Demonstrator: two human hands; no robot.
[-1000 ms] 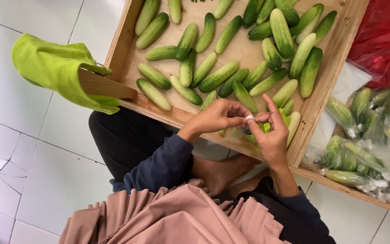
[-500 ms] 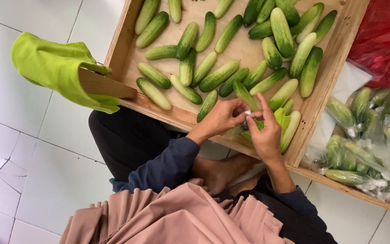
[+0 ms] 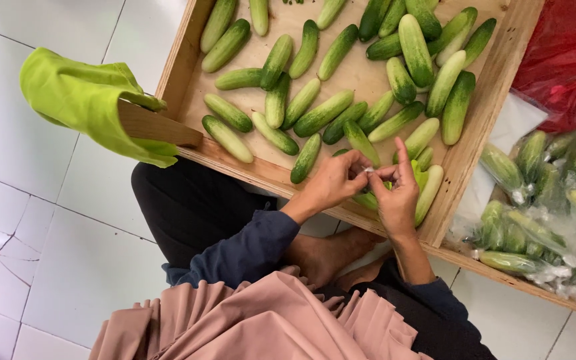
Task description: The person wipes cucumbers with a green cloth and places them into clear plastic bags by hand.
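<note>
Loose green cucumbers (image 3: 321, 113), scattered over the board of a shallow wooden tray (image 3: 488, 113), thickest toward its far right corner. Yellow-green cloth (image 3: 81, 100), draped over a wooden handle (image 3: 158, 127) projecting from the tray's left edge. Red plastic bag (image 3: 568, 53) and clear bagged cucumbers (image 3: 541, 207), beyond the tray's right edge; white tiled floor (image 3: 28, 220) beneath.

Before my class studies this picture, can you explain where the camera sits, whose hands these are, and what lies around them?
The camera sits on the person's head and looks down, so both hands are their own. The left hand and right hand meet at the fingertips, pinching something small and white, too small to identify. Beneath them lies a wooden tray of loose cucumbers. Bagged cucumbers lie to the right, and a green cloth hangs on the tray's handle.
</note>
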